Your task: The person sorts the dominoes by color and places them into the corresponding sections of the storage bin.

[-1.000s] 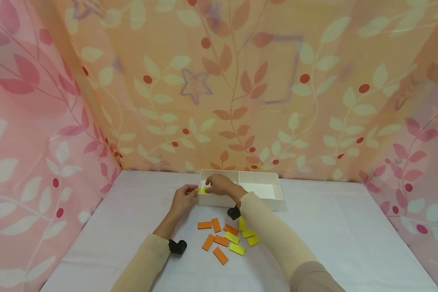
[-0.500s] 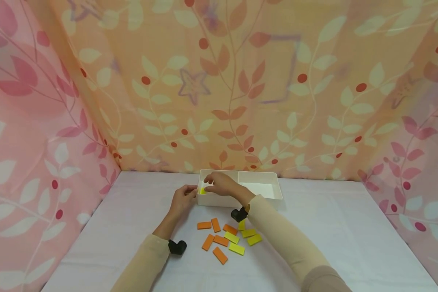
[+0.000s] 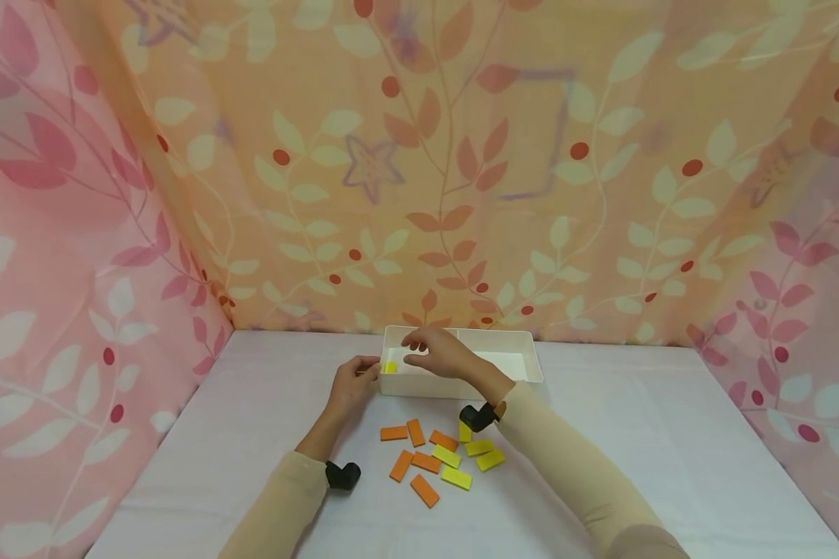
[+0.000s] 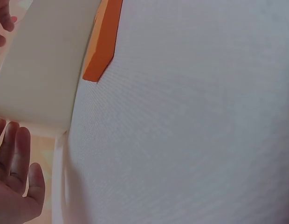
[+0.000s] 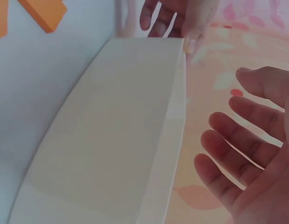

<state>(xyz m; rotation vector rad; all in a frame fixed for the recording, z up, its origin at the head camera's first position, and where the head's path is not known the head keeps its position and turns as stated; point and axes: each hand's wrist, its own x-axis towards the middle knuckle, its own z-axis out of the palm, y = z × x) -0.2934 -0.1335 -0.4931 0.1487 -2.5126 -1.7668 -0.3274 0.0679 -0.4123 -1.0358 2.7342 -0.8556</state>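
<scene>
A white two-compartment box [image 3: 419, 385] stands at the back of the table. My left hand [image 3: 354, 386] is at its left end, with nearly straight fingers touching the end wall, as the left wrist view shows at the fingertips [image 4: 23, 135]. My right hand [image 3: 442, 353] hovers over the left compartment, fingers spread and holding nothing; in the right wrist view the same right hand [image 5: 256, 135] is beside the rim. One yellow block [image 3: 391, 368] lies in the left corner of that compartment. Nearer me lie several orange blocks [image 3: 425, 491] and several yellow blocks [image 3: 457, 477].
A white cloth covers the table [image 3: 636, 435]. Behind the box hangs an orange leaf-patterned curtain [image 3: 454, 194], with pink curtain panels [image 3: 56, 272] at the sides. The right sleeve [image 3: 573, 466] passes just right of the loose blocks.
My right hand has drawn back slightly to the right from the yellow block, which stays in the box's left corner. My left hand has stayed at the end wall.
</scene>
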